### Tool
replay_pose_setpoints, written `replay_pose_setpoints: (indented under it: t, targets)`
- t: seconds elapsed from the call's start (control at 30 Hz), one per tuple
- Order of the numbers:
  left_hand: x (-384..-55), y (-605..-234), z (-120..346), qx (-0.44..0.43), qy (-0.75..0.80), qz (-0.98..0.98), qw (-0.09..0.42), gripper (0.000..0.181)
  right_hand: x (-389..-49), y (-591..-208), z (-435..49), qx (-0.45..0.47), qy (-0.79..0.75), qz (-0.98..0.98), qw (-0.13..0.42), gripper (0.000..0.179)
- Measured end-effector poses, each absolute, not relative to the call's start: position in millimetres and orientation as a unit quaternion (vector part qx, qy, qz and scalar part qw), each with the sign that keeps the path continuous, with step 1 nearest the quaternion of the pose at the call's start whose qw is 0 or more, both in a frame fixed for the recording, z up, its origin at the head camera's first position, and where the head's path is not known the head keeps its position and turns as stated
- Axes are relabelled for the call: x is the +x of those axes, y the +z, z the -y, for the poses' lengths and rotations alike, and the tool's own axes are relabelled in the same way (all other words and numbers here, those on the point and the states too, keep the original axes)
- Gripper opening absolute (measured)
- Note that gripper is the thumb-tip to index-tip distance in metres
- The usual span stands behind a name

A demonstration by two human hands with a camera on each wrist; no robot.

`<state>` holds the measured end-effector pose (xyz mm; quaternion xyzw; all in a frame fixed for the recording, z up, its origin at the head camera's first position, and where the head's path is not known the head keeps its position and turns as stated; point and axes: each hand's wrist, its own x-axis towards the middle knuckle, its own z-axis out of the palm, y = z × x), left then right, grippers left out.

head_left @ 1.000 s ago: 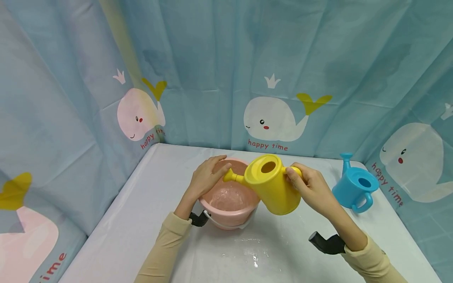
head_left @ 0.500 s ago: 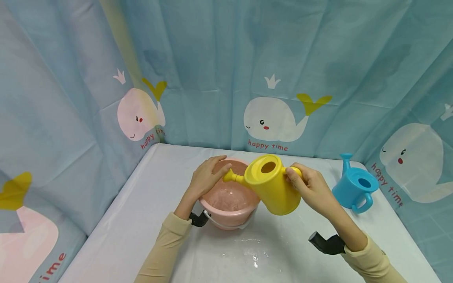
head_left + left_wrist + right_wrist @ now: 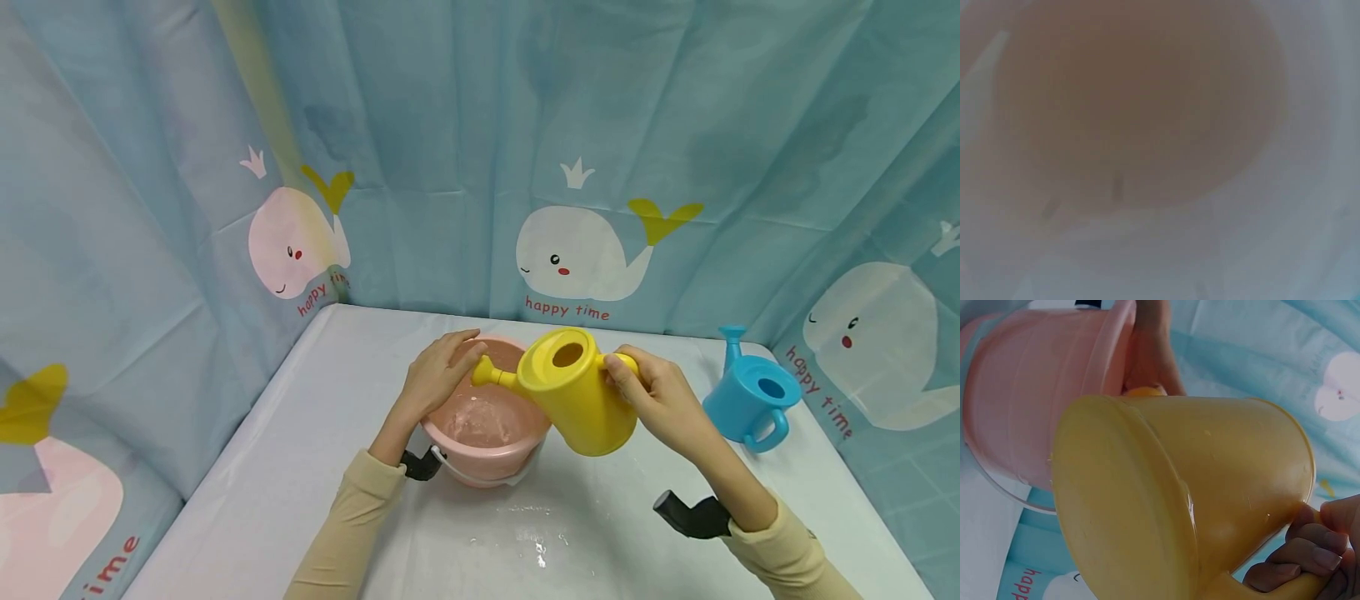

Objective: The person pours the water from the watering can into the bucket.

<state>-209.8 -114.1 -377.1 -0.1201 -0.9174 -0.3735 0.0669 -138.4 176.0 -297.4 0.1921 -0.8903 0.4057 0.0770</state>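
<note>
My right hand (image 3: 663, 398) grips the handle of a yellow watering can (image 3: 581, 400), its fingers curled round the handle in the right wrist view. The can is tilted, with its spout over a pink bucket (image 3: 487, 457). Ripples and bubbles break the surface of the water (image 3: 483, 417) in the bucket. On the bucket's left rim rests my left hand (image 3: 437, 375), fingers extended along the far side and thumb beside the spout's yellow head (image 3: 483, 372). The left wrist view is blurred, filled by pale and brownish surfaces close to the camera.
A blue watering can (image 3: 752, 400) stands at the right on the white-covered table (image 3: 300, 417). Wet patches shine in front of the bucket, whose white handle (image 3: 487, 481) hangs down. A blue whale-print curtain (image 3: 450, 208) encloses the table's back and sides.
The ripples in the bucket's water shift in shape. Both hands and the tilted yellow watering can keep almost the same place.
</note>
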Motion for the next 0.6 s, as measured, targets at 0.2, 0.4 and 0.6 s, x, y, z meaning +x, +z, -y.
replay_pose_setpoints:
  t: [0.2,0.4,0.6]
  targets:
    - [-210.6,-376.4,114.3,-0.122,-0.369,0.919,0.071,0.062,-139.3,-297.8,-176.3,0.194,0.403,0.891,0.078,0.025]
    - [-210.2,-375.4,114.0,-0.121,-0.368,0.919,0.070,0.062,-139.5,-297.6,-176.8,0.198,0.402,0.891,0.078,0.023]
    - [-209.7,-375.2,114.0,-0.123,-0.370,0.918,0.069,0.062,-140.9,-299.3,-177.6,0.201,0.401,0.890,0.080,0.026]
